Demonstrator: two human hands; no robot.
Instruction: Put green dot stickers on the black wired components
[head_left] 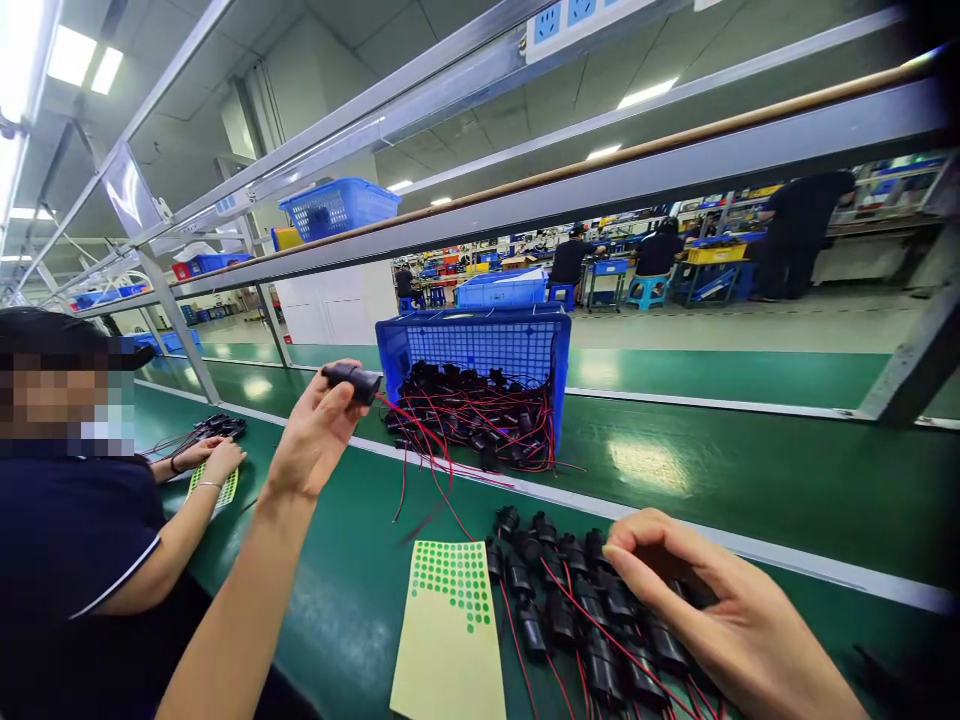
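Note:
My left hand (319, 425) is raised over the bench, its fingers closed around a black cylindrical part (352, 383) with red and black wires hanging from it. Low on the right, my right hand (712, 590) has thumb and forefinger pinched together; whatever is between the tips, if anything, is too small to make out. Under and beside it stand several black cylindrical parts (559, 610) in rows, their wires trailing forward. A pale yellow sheet of round green stickers (450, 590) lies left of these parts, with stickers only on its upper portion.
A blue crate (566, 375) lies on its side behind the bench's white strip (637, 508), with wired black parts (480, 410) spilling out. At left, a co-worker (75, 520) handles another sticker sheet (225, 488). A metal shelf rail (570, 195) crosses above, carrying a blue basket (341, 205).

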